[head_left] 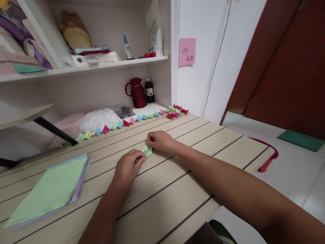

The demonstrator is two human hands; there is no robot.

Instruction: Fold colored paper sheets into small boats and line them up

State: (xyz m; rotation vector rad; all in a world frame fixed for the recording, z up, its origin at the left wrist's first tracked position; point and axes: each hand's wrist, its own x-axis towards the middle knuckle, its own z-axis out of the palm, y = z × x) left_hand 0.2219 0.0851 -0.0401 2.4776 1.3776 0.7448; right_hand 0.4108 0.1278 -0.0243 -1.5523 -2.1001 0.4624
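Observation:
A small folded piece of light green paper (pixel 147 150) is held between my two hands, just above the slatted tabletop. My left hand (pixel 129 164) pinches its lower left edge between thumb and fingers. From the upper right, my right hand (pixel 160 140) is closed on the opposite side, its fingertips curled at the paper. Parts of the paper are covered by my fingers. Behind my hands a row of small folded paper boats (pixel 125 122) in several colours runs along the back of the table, with a cluster of them (pixel 175 111) at its right end.
A stack of coloured paper sheets (pixel 50 189), green on top, lies at the left. At the back stand a red jug (pixel 137 93) and a dark bottle (pixel 149 90), beside a clear plastic bag (pixel 100 119). A black support leg (pixel 54 129) rests on the left side.

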